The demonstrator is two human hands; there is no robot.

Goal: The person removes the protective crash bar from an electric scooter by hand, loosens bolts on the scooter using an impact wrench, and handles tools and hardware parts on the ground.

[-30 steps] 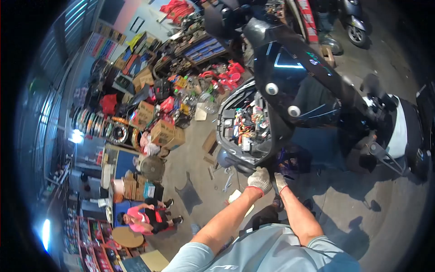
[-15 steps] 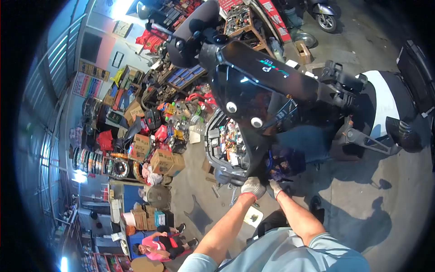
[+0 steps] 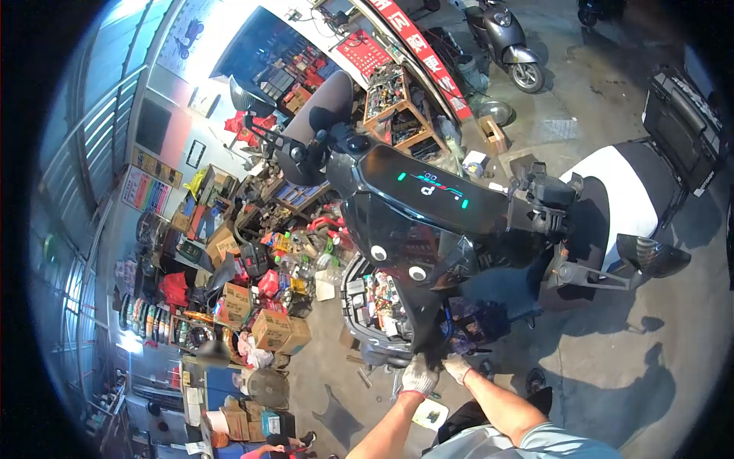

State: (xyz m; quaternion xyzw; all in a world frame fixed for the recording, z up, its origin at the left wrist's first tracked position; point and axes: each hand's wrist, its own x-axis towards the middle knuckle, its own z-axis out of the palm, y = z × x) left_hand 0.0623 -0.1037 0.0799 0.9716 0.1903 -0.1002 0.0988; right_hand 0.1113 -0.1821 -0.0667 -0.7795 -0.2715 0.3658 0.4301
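Observation:
A dark scooter front with a lit display (image 3: 432, 187) and two googly-eye stickers fills the middle. My left hand (image 3: 420, 376), in a pale knit glove, is closed on the scooter's dark lower edge, below an open compartment (image 3: 382, 306) full of small parts. Close to its right, my right hand (image 3: 457, 368), also gloved, touches the same dark edge; its fingertips are hidden. A blue-purple patterned bag or cover (image 3: 478, 325) lies just above my right hand.
Cardboard boxes (image 3: 279, 333) and piled goods stand at the left. A white tray (image 3: 430, 414) is on the floor by my arms. A grey scooter (image 3: 505, 46) is parked at the top. Part of a seated person (image 3: 279, 447) shows at the bottom left.
The view has tilted up and turned, so the scooter and both hands sit lower in it and the display shows fully. Both hands stay at the dark edge.

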